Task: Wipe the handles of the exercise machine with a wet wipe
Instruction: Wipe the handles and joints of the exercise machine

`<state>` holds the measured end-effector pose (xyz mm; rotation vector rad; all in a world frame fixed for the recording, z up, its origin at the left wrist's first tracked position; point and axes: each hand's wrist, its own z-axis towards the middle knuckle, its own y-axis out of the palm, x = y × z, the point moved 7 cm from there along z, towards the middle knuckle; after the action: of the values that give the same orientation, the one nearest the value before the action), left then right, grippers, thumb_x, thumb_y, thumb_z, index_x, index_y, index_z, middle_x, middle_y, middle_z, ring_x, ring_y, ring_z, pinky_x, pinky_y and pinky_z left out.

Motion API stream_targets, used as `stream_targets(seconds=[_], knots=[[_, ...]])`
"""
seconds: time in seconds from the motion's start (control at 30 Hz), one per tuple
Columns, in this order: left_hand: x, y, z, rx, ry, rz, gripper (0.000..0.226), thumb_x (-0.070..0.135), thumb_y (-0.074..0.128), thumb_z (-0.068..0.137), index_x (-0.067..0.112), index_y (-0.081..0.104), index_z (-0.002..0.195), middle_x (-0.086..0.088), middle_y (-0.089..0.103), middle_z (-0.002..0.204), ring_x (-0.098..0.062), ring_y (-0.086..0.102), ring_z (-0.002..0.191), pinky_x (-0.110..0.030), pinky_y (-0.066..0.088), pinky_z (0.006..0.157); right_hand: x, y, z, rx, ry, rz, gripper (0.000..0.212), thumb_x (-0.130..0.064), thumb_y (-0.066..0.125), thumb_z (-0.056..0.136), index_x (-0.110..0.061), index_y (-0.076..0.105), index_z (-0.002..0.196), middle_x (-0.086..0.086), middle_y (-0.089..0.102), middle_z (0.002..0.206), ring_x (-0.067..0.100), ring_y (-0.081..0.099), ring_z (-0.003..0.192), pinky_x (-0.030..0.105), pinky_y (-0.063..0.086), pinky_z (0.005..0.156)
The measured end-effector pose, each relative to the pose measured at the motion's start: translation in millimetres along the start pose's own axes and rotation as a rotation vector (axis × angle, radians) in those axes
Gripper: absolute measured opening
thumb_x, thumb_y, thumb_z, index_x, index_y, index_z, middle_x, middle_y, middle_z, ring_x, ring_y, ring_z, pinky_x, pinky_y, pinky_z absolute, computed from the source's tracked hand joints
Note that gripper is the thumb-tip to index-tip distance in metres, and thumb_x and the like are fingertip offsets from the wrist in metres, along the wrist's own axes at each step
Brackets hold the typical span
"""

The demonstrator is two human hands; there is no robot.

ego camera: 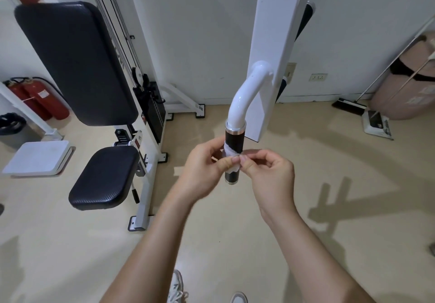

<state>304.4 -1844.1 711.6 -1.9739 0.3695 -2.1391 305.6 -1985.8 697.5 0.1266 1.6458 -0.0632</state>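
Beige floor (pixel 211 244), white wall behind the exercise machine (pixel 275 43). Head view: wet wipe (pixel 229 154) wrapped round the black handle (pixel 234 141), mid-grip. Left hand (pixel 204 168) and right hand (pixel 268 173) pinch it with curled fingers, apparently at its ends. Risk: the bunched wipe slips from the pinch, leaving the upper grip unwiped

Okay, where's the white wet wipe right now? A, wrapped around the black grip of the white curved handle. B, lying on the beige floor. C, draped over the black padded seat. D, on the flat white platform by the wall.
A: the white wet wipe sits wrapped round the black cylindrical grip of the white curved handle, pinched by the left hand and the right hand.
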Motion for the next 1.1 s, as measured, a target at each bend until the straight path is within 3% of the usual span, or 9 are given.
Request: stream_targets(seconds=[0.13, 0.33, 0.5, 0.57, 0.67, 0.73, 0.83, 1.0, 1.1], knots=[[5, 7, -22, 0.290, 0.019, -0.013, 0.005, 0.013, 0.064, 0.089, 0.016, 0.065, 0.093, -0.011, 0.064, 0.072, -0.010, 0.053, 0.058, -0.018, 0.043, 0.054, 9, 4, -3, -0.006, 0.100, 0.078, 0.015, 0.003, 0.070, 0.081, -0.008, 0.070, 0.071, 0.004, 0.074, 0.070, 0.018, 0.069, 0.065, 0.030, 0.055, 0.067], [-13, 9, -12, 0.173, -0.100, -0.128, 0.008, 0.023, 0.069, 0.086, 0.024, 0.072, 0.093, -0.004, 0.073, 0.078, -0.025, 0.061, 0.069, -0.031, 0.045, 0.065, -8, 3, -13, 0.124, -0.179, -0.140, 0.037, 0.005, 0.063, 0.081, -0.030, 0.064, 0.069, -0.002, 0.073, 0.084, 0.017, 0.069, 0.082, 0.022, 0.053, 0.071], [10, 2, -21, 0.404, 0.176, 0.506, 0.016, 0.025, 0.071, 0.081, 0.023, 0.066, 0.096, 0.010, 0.058, 0.073, -0.007, 0.046, 0.069, -0.015, 0.035, 0.061, 12, 0, -10, 0.147, -0.034, -0.091, 0.030, 0.006, 0.063, 0.079, -0.021, 0.069, 0.069, -0.007, 0.074, 0.071, 0.012, 0.070, 0.066, 0.023, 0.053, 0.063], [6, 6, -27, 0.439, 0.163, 0.396, 0.018, 0.022, 0.071, 0.081, 0.024, 0.069, 0.099, 0.010, 0.057, 0.068, -0.004, 0.046, 0.065, -0.012, 0.034, 0.059, 11, -1, -10, 0.148, -0.016, -0.057, 0.028, 0.007, 0.062, 0.080, -0.018, 0.069, 0.070, -0.007, 0.074, 0.070, 0.011, 0.069, 0.064, 0.023, 0.053, 0.063], [-16, 13, -18, 0.246, -0.028, 0.006, 0.010, 0.022, 0.070, 0.084, 0.031, 0.070, 0.088, 0.001, 0.066, 0.065, -0.002, 0.049, 0.057, -0.016, 0.039, 0.057, 10, -1, -12, 0.105, 0.002, 0.001, 0.030, 0.010, 0.058, 0.082, -0.016, 0.068, 0.072, -0.008, 0.074, 0.070, 0.009, 0.070, 0.066, 0.020, 0.052, 0.063], [-18, 14, -13, 0.173, -0.004, 0.190, 0.012, 0.030, 0.069, 0.084, 0.039, 0.063, 0.082, 0.010, 0.062, 0.063, -0.002, 0.048, 0.061, -0.015, 0.035, 0.057, 9, -3, -11, 0.069, 0.005, -0.037, 0.031, 0.010, 0.055, 0.083, -0.016, 0.070, 0.075, -0.006, 0.075, 0.074, 0.010, 0.071, 0.070, 0.020, 0.052, 0.066], [-15, 18, -15, 0.270, 0.017, 0.422, 0.008, 0.036, 0.068, 0.082, 0.033, 0.061, 0.083, 0.016, 0.053, 0.061, -0.005, 0.046, 0.068, -0.015, 0.032, 0.057, 11, -5, -9, -0.012, -0.009, -0.169, 0.033, 0.007, 0.053, 0.083, -0.019, 0.073, 0.083, -0.007, 0.075, 0.078, 0.009, 0.071, 0.078, 0.023, 0.053, 0.073], [-22, 20, -19, 0.392, -0.114, 0.152, 0.011, 0.038, 0.068, 0.080, 0.028, 0.066, 0.085, 0.005, 0.065, 0.063, -0.016, 0.060, 0.062, -0.032, 0.047, 0.056, 6, -3, -11, -0.144, -0.039, -0.266, 0.038, 0.001, 0.049, 0.090, -0.029, 0.065, 0.106, -0.012, 0.073, 0.100, 0.004, 0.065, 0.099, 0.022, 0.048, 0.088], [-8, 18, -17, 0.434, -0.035, 0.089, 0.011, 0.036, 0.067, 0.081, 0.026, 0.066, 0.086, 0.002, 0.064, 0.064, -0.019, 0.059, 0.061, -0.035, 0.049, 0.058, -1, -2, -11, -0.169, -0.034, -0.220, 0.043, 0.002, 0.046, 0.089, -0.033, 0.055, 0.113, -0.017, 0.067, 0.109, 0.002, 0.062, 0.091, 0.016, 0.044, 0.082]])
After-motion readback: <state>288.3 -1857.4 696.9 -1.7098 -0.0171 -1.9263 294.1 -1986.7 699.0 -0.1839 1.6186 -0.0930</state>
